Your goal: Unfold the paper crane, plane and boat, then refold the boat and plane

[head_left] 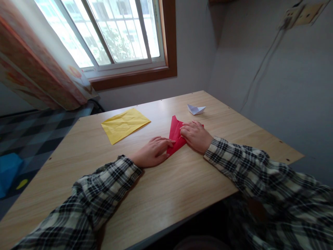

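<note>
Red paper (174, 133), already folded into a pointed, kite-like shape, lies flat near the middle of the table (182, 187), pinned under both hands. The left hand (152, 152) rests palm down with its fingers stretched flat over the near lower corner of the sheet, open and pressing rather than pinching. The right hand (196, 136) sits on the right side of the sheet with its fingers curled down onto a fold edge, holding it to the wood; whether any fingertip tucks under a flap cannot be told from this view. For a clean crease here, my judgement is that the left hand should anchor the paper so it cannot slide while the right hand lines up the edges, then runs firm pressure along the fold from the middle outward. A crumpled yellow sheet (125, 124) lies apart to the left, and a small white paper boat (196, 109) stands beyond the red paper toward the far edge; neither touches the work nor crowds the hands. Plaid sleeves (104, 187) lie across the near table, and a window (109, 31) stands behind the table.
</note>
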Demonstrator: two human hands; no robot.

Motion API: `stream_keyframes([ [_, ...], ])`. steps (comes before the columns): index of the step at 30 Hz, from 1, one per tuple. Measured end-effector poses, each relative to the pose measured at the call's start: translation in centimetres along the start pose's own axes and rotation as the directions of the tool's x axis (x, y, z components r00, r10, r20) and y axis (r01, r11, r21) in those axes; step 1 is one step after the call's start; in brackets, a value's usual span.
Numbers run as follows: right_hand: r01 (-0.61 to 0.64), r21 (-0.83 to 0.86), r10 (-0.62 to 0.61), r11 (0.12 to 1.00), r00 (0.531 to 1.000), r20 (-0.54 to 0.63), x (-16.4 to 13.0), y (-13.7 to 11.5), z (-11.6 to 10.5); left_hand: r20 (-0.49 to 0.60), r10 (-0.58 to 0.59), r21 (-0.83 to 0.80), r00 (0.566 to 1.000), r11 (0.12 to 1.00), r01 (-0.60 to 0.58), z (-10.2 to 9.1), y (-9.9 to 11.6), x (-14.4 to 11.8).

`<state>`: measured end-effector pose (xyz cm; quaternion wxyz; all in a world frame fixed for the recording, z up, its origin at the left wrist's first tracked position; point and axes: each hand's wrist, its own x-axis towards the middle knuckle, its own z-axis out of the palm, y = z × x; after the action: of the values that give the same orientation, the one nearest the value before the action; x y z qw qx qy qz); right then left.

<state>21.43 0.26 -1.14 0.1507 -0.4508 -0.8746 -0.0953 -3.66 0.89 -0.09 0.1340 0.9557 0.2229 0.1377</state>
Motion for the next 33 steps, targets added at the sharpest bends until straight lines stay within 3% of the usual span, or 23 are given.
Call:
stream_keyframes([
  [6, 0.001, 0.000, -0.001, 1.000, 1.000, 0.013, 0.3, 0.3, 0.4, -0.004, -0.007, -0.017, 1.000, 1.000, 0.007, 0.2, 0.4, 0.0],
  [13, -0.011, -0.015, 0.012, 1.000, 1.000, 0.029, 0.4, 0.6, 0.6, -0.005, -0.094, -0.012, 0.996, 0.996, 0.094, 0.3, 0.6, 0.2],
  [23, -0.006, -0.028, 0.007, 1.000, 1.000, 0.027, 0.4, 0.9, 1.1, 0.022, -0.002, 0.020, 1.000, 1.000, 0.002, 0.5, 0.4, 0.3],
  [33, -0.010, -0.031, 0.011, 0.999, 0.999, 0.047, 0.6, 1.1, 1.2, 0.029, 0.002, 0.031, 1.000, 1.000, -0.003, 0.4, 0.7, 0.3],
])
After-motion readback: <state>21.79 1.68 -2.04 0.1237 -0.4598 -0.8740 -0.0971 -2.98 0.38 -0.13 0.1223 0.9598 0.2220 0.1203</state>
